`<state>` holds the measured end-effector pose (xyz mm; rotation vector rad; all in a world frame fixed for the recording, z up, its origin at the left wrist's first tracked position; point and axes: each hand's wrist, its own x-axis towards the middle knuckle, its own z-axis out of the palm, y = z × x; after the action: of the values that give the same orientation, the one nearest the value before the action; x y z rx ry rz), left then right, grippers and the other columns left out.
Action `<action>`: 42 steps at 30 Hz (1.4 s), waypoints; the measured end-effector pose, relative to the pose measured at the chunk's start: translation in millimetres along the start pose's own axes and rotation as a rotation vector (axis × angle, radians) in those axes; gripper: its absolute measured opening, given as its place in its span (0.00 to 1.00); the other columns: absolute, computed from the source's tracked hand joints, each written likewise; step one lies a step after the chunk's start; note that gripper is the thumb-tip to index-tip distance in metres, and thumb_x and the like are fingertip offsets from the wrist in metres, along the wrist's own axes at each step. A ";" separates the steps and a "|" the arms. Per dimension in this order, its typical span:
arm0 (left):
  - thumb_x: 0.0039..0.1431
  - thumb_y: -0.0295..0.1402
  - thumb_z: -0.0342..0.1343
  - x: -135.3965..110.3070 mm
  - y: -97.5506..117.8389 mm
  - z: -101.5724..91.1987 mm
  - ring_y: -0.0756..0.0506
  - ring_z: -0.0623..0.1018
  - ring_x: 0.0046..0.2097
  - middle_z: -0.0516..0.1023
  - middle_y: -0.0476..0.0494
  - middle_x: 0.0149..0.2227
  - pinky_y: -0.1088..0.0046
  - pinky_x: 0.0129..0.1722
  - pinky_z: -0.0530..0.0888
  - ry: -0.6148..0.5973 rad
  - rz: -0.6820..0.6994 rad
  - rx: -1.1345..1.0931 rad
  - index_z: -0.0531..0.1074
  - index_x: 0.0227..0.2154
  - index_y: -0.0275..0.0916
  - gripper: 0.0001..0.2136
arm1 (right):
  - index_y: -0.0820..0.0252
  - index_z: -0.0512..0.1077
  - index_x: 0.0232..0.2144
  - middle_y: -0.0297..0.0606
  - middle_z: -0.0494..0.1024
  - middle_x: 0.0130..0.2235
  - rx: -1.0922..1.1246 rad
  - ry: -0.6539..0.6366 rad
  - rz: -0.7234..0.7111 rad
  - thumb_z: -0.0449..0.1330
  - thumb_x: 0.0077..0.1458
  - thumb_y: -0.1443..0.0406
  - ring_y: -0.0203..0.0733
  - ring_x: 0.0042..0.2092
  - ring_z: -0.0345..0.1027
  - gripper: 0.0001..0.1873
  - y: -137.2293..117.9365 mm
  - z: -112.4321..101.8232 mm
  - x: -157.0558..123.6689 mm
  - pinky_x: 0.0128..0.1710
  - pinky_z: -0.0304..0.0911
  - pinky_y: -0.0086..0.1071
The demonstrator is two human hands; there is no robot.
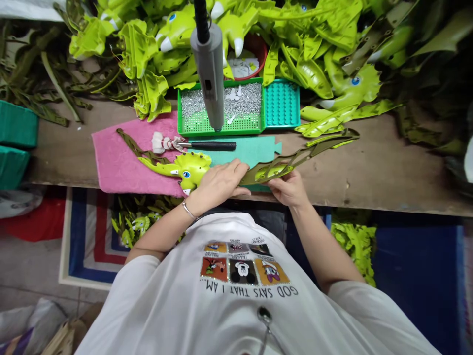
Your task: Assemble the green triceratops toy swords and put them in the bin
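Observation:
My left hand (pixel 223 181) lies over the body of a lime-green plastic toy dinosaur (pixel 199 165), its fingers together and gripping the near end of a long olive-green plastic piece (pixel 252 175). The dinosaur's horned head with a blue eye shows left of that hand. My right hand (pixel 289 188) pinches the underside of the olive piece, which slants up to the right with lime parts showing through its openings. Both hands are above a teal mat (pixel 254 148). Behind my left hand lies a black-handled hammer (pixel 212 146), its head wrapped in whitish cloth.
A grey electric screwdriver (pixel 210 79) hangs over a green tray (pixel 185 129) of small screws. Beside it is a teal dimpled tray (pixel 283 104). A pink towel (pixel 114 167) covers part of the wooden bench (pixel 388 167). Lime parts (pixel 318 59) are heaped behind.

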<state>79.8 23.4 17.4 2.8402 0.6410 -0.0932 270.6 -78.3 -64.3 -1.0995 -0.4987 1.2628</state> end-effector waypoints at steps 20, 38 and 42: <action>0.66 0.36 0.59 13.9 9.2 -4.2 0.41 0.80 0.44 0.75 0.40 0.46 0.70 0.36 0.70 -0.177 -0.076 0.113 0.63 0.49 0.37 0.14 | 0.51 0.69 0.42 0.31 0.82 0.36 -0.167 0.210 -0.049 0.71 0.48 0.50 0.38 0.36 0.78 0.23 -22.2 29.1 -18.9 0.39 0.79 0.34; 0.64 0.41 0.60 6.5 11.6 6.9 0.34 0.75 0.50 0.75 0.27 0.52 0.55 0.47 0.74 0.265 0.009 0.080 0.69 0.55 0.33 0.22 | 0.67 0.71 0.45 0.63 0.78 0.48 -1.497 0.894 -0.167 0.53 0.53 0.71 0.60 0.50 0.73 0.17 -137.6 -145.6 115.6 0.54 0.65 0.55; 0.67 0.34 0.56 -3.8 20.1 3.3 0.37 0.76 0.51 0.76 0.31 0.51 0.56 0.49 0.76 0.448 0.090 -0.193 0.68 0.54 0.37 0.15 | 0.70 0.72 0.47 0.66 0.78 0.48 -1.551 0.930 -0.028 0.54 0.52 0.73 0.62 0.50 0.74 0.19 -141.4 -145.3 116.7 0.54 0.65 0.54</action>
<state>85.0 3.4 18.8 2.7055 0.5649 0.6015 493.7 -14.1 -35.7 -2.7104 -0.7262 -0.0227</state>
